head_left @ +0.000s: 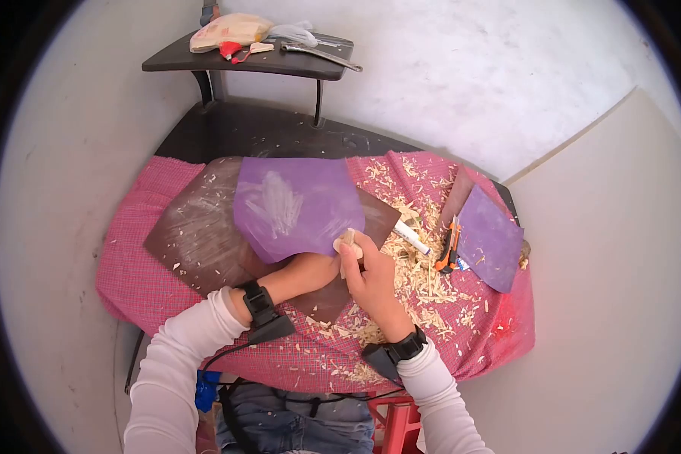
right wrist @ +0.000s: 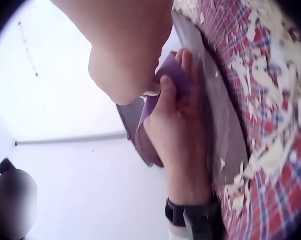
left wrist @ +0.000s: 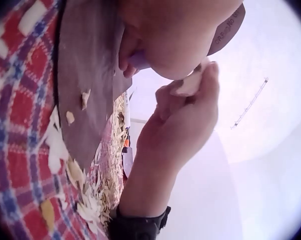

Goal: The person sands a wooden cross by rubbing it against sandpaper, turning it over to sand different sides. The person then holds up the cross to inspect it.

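Observation:
A purple sheet of sandpaper (head_left: 303,204), streaked with pale dust, bends over my left hand (head_left: 310,272). The right wrist view shows the left thumb on the sandpaper's purple face (right wrist: 173,75) and the other fingers behind it, pinching the sheet. My right hand (head_left: 372,280) grips a small piece of pale carved wood (head_left: 349,245) between thumb and fingers, right at the sandpaper's near right edge. In the left wrist view, the wood (left wrist: 189,84) shows between the right fingers, close by the left hand. The left fingers are largely hidden under the sheet in the head view.
Under the hands lies a dusty brown sheet (head_left: 197,227) on a checked red cloth (head_left: 136,242). Wood shavings (head_left: 420,280) pile at the right, near a white marker (head_left: 412,236), an orange cutter knife (head_left: 448,246) and another purple sheet (head_left: 490,240). A black shelf (head_left: 174,57) stands behind.

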`<state>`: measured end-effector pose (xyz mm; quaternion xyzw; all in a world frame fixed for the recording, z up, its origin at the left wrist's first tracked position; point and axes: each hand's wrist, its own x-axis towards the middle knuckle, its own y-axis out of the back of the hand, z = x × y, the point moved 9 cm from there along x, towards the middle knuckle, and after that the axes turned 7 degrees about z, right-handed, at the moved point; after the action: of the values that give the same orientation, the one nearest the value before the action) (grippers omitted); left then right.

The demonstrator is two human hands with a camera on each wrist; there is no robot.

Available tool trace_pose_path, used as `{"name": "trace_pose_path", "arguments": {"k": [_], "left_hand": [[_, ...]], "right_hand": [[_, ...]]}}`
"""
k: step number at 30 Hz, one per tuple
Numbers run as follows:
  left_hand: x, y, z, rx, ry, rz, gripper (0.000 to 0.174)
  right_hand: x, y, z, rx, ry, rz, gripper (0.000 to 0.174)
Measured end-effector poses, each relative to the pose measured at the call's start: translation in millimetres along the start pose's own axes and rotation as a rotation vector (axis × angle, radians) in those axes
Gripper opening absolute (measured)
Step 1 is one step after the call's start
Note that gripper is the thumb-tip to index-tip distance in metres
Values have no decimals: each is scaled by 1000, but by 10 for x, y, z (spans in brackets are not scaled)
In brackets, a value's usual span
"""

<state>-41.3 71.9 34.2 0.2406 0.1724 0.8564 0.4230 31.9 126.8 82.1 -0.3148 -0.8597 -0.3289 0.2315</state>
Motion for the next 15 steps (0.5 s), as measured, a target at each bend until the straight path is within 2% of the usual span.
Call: {"name": "trace_pose_path", "arguments": {"k": [3, 4, 6, 7, 8, 9, 12, 15], "left_hand": [[15, 51, 29, 15, -89, 155, 28], [11, 26, 43, 34, -114, 153, 28], [-12, 20, 53, 77, -160, 157, 28], [1, -12, 7, 72, -116, 97, 28], [12, -35, -39, 68, -69, 35, 29], [8, -76, -88, 65, -21, -32, 29], [3, 40, 21, 16, -151, 163, 29], [-12, -15, 45, 127, -142, 115, 29]], "right_hand": [[92, 100, 335, -23, -131, 57, 25], [129, 128, 467, -40, -202, 62, 26], [83, 119, 338, -17, -176, 39, 26], [57, 82, 227, 0, -164, 24, 26], [24, 38, 60, -15, -32, 17, 26], [27, 24, 60, 20, -51, 5, 26], [110, 89, 196, 50, -105, 34, 25], [136, 133, 438, -51, -221, 34, 24]]}}
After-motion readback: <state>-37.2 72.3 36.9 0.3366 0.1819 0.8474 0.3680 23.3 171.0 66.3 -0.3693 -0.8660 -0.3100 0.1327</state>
